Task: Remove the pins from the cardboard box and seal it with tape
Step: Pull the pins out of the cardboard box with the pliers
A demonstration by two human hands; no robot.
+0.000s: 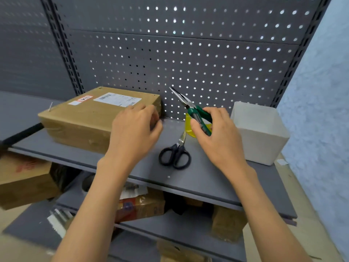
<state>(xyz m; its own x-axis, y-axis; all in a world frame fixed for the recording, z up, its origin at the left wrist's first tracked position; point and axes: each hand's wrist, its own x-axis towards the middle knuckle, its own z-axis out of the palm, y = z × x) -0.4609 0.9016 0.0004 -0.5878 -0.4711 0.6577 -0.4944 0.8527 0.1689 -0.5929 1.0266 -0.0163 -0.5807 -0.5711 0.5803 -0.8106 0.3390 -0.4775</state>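
A flat cardboard box (85,118) with a white shipping label lies on the grey shelf (198,178). A thin metal pin (51,106) sticks up from the box's near left corner. My left hand (134,129) rests on the box's right end, fingers curled over its edge. My right hand (217,133) grips green-handled long-nose pliers (190,107), jaws pointing up and left, above the shelf to the right of the box. A yellow tape roll (188,127) stands behind the pliers, partly hidden by my right hand.
Black-handled scissors (175,154) lie on the shelf between my hands. A white plastic bin (260,133) stands at the right. A grey pegboard (188,53) backs the shelf. Lower shelves hold several cardboard boxes (24,178).
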